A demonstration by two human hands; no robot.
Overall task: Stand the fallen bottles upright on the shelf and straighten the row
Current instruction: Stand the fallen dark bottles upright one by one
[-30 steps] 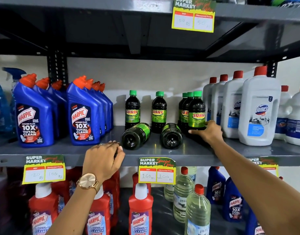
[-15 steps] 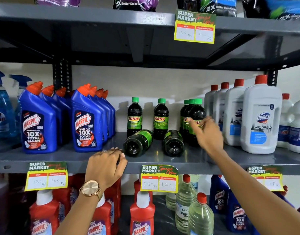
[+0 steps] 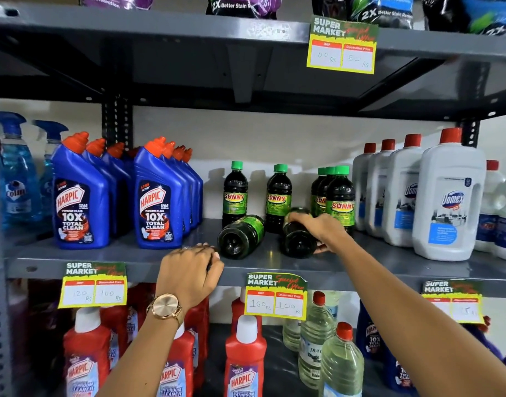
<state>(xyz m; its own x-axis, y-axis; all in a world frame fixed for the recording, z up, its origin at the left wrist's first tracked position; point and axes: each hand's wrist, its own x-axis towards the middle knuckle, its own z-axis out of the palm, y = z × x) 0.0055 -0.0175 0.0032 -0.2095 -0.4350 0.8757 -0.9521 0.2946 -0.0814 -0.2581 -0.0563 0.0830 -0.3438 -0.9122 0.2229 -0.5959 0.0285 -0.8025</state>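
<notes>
Near, at 7 o'clock: left hand (image 3: 190, 272) curled loosely over front lip of shelf (image 3: 417, 265), fingers bent, gripping no bottle; apparently bracing. Rose-gold wristwatch (image 3: 165, 308) on that wrist.

At 5 o'clock, reaching in: right hand (image 3: 317, 229) laid over right fallen bottle (image 3: 296, 243), fingers wrapped across top of body, thumb under at shelf level. Grip closed on it, bottle not yet lifted, base toward camera.

At 12 o'clock from left hand: left fallen bottle (image 3: 240, 237), untouched, also base-forward, just beside the first.

Step in hand, judged: raising right bottle. Best pivoted on its base edge, cap swung up and back, wrist kept clear of upright bottles (image 3: 339, 202) touching close at 1 o'clock; toppling those is the risk. Then set into gap in line with rear pair.

Further back, labels: "SUNNY" on dark green-capped bottles; "HARPIC 10X TOTAL CLEAN" on blue bottles (image 3: 157, 202) at 10 o'clock; "Domex" on white bottles (image 3: 449, 202) at 2 o'clock. Price tag (image 3: 276, 296): "SUPER MARKET", 160 Rs, 100 Rs.
</notes>
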